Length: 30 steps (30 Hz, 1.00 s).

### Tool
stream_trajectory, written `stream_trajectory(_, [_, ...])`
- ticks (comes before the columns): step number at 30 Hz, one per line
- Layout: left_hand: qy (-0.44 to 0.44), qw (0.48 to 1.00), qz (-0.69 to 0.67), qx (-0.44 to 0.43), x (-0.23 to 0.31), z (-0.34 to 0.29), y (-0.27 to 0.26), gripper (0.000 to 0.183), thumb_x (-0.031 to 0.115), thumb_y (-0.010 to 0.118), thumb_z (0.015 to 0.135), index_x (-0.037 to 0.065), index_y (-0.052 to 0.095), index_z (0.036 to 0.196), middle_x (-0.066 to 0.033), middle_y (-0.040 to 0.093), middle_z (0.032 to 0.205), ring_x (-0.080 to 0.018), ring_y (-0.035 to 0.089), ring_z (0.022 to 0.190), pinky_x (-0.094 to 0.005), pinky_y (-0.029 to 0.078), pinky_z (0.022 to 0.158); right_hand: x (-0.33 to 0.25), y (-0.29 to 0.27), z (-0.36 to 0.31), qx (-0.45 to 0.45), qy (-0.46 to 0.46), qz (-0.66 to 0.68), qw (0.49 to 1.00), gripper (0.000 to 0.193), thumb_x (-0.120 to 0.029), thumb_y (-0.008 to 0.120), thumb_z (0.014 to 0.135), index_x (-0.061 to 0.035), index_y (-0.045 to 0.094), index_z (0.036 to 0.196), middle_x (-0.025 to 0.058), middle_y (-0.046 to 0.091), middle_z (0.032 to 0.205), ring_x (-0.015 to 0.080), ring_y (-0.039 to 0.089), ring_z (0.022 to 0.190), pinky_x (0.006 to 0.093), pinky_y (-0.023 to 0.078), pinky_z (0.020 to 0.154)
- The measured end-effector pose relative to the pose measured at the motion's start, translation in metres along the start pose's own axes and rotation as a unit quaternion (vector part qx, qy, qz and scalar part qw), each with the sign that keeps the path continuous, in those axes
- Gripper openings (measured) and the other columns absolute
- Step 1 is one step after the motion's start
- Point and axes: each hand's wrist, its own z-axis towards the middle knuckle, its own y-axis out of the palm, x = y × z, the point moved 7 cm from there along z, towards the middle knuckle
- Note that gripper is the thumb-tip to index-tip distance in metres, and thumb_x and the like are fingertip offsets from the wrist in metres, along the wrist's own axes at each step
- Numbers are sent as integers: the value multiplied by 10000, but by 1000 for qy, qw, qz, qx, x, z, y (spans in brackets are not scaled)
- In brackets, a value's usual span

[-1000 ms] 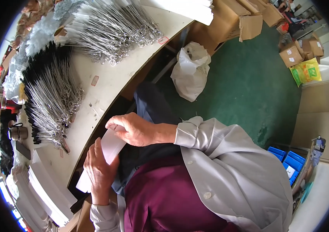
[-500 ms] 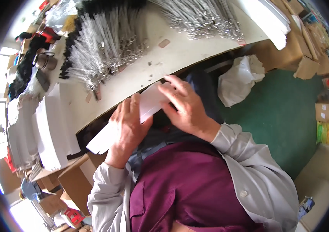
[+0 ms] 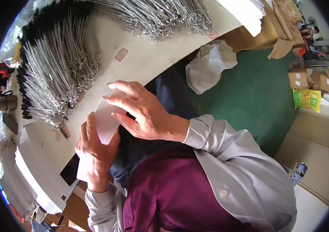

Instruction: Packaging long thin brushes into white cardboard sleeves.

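Note:
A long, narrow white folded carton point(image 3: 106, 118) lies slanted in front of my body, over my lap by the table's edge. My left hand point(image 3: 95, 154) is closed around its middle, thumb on one side and fingers on the other, and the near end shows below the palm. At the far end is my right hand point(image 3: 145, 112), its fingers bent over the end and its thumb on the carton's face. The tips of some right fingers are hard to make out against the carton.
Bundles of wire brushes with looped ends point(image 3: 62, 69) cover the pale table point(image 3: 141, 58), with more brushes point(image 3: 164, 19) at the back. Stacked white card point(image 3: 39, 170) stands at the left. A white sack point(image 3: 211, 65) rests by the table, near cardboard boxes point(image 3: 300, 79) on the right.
The view has swung to the right, so the table and brushes sit further left. The carton is now tilted more steeply, with both hands still on it.

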Motion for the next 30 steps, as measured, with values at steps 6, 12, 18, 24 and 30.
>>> stream_trajectory(6, [-18,998,-41,-38,-18,31,11,655,167,858,754,5,582,1325,-185,671,1018,-390,713,797,-453,597,669,39,10,25,-5,20,31,999,368,-60,818,791,-52,714,1145,150,636,1287,327,657,993,421,557,834])
stream_trajectory(12, [-58,988,-84,-113,-29,54,18,642,196,860,742,15,606,1303,-137,672,1007,-321,681,743,-418,591,637,46,11,38,-62,107,20,992,471,-80,855,720,-62,696,1163,150,633,1321,320,687,955,413,568,790])
stream_trajectory(18, [-37,986,-51,-154,-41,51,24,740,240,911,674,20,612,1314,-137,691,1011,-299,699,758,-413,601,637,50,13,46,-88,153,28,984,533,-77,854,718,-74,674,1219,140,633,1335,323,697,998,403,586,803])
stream_trajectory(24, [-28,989,-72,-126,-45,52,24,734,253,919,682,28,619,1313,-133,717,975,-311,712,720,-419,604,618,49,15,47,-95,174,21,980,493,-81,825,749,-77,676,1219,120,632,1341,307,693,1014,397,585,831])
stream_trajectory(30, [-48,984,-70,-159,-45,43,29,751,250,904,702,11,593,1343,-158,713,1039,-341,711,805,-434,612,683,49,13,47,-141,194,19,971,470,-123,816,764,-67,678,1209,105,598,1358,310,662,1109,412,563,916])
